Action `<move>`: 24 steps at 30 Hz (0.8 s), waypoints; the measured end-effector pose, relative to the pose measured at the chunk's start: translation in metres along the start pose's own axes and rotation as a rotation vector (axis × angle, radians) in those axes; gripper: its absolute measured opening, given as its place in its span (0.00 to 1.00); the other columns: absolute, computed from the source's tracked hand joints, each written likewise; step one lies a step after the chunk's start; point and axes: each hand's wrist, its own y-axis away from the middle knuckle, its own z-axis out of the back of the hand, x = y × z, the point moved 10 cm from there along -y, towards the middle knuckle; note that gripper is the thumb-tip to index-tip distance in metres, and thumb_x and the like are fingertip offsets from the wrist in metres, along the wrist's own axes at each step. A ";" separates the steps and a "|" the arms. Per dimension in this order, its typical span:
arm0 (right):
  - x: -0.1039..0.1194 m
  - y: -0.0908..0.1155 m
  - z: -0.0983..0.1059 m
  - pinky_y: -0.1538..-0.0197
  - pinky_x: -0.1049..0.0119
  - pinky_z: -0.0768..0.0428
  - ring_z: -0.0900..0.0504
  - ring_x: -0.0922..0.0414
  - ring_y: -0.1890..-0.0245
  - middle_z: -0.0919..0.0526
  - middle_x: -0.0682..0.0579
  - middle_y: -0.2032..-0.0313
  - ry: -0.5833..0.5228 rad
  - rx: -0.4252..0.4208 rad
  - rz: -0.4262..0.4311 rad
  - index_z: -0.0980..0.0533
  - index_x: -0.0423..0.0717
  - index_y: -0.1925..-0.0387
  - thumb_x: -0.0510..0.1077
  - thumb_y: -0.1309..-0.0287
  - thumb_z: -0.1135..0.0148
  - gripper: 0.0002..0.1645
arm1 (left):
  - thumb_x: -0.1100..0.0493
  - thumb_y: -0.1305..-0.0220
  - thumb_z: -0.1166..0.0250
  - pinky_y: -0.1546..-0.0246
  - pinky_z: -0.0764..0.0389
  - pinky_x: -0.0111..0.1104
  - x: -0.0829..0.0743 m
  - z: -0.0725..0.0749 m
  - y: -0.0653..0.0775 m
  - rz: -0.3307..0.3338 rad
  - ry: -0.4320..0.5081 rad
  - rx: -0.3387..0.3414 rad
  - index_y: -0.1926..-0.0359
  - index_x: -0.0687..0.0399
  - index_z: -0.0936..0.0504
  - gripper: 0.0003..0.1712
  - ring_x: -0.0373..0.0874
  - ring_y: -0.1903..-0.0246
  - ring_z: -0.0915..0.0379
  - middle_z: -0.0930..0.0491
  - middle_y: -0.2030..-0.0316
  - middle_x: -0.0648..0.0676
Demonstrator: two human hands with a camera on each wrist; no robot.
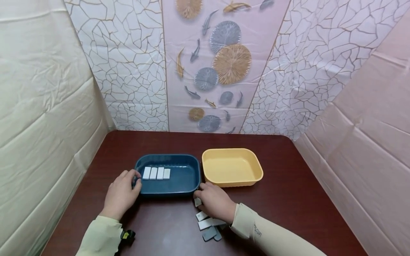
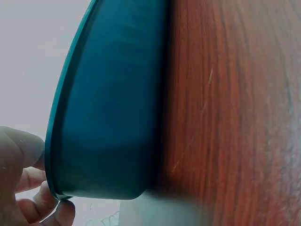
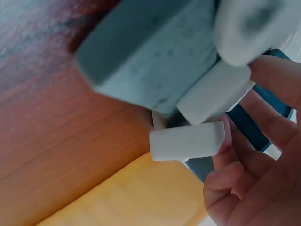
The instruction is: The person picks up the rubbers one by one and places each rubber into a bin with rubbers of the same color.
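Note:
My left hand (image 1: 121, 193) grips the left end of a dark blue plastic tray (image 1: 184, 177); the left wrist view has its fingers (image 2: 35, 148) around the rim. Inside the tray, several white rectangular blocks (image 1: 153, 173) lie side by side in a row at the left. In front of the tray's right corner, my right hand (image 1: 217, 202) pinches a small white block (image 1: 197, 202) at its fingertips. Under and beside that hand is a loose pile of white blocks (image 1: 205, 223) and grey blocks (image 1: 209, 233). The palm hides part of the pile.
A yellow plastic tray (image 1: 230, 167) stands right beside the blue one, at the back right. Both are on a dark red-brown table (image 1: 166, 224). A black device with a yellow mark (image 1: 127, 235) sits at the left wrist. Patterned cloth (image 1: 134, 64) hangs behind the table.

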 end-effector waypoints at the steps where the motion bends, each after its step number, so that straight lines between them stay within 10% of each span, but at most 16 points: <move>1: 0.000 0.000 0.000 0.59 0.66 0.22 0.24 0.61 0.62 0.16 0.59 0.61 -0.008 -0.002 0.001 0.10 0.57 0.53 0.48 0.38 0.17 0.13 | 0.58 0.23 0.33 0.68 0.30 0.43 0.000 0.001 0.000 -0.002 0.002 -0.005 0.49 0.57 0.16 0.09 0.48 0.72 0.31 0.26 0.67 0.53; 12: -0.001 0.005 0.013 0.59 0.68 0.19 0.21 0.65 0.62 0.15 0.59 0.58 -0.127 0.040 -0.004 0.12 0.54 0.52 0.52 0.39 0.16 0.17 | 0.59 0.24 0.34 0.66 0.21 0.49 0.004 0.010 0.004 -0.014 0.006 -0.072 0.50 0.57 0.15 0.08 0.51 0.69 0.26 0.24 0.63 0.57; 24: 0.000 -0.040 0.117 0.48 0.61 0.18 0.19 0.60 0.54 0.17 0.55 0.53 -0.452 -0.145 0.007 0.16 0.43 0.37 0.55 0.32 0.24 0.29 | 0.59 0.23 0.36 0.62 0.18 0.53 0.014 0.018 0.005 0.004 0.002 -0.066 0.50 0.57 0.16 0.08 0.53 0.65 0.22 0.22 0.59 0.59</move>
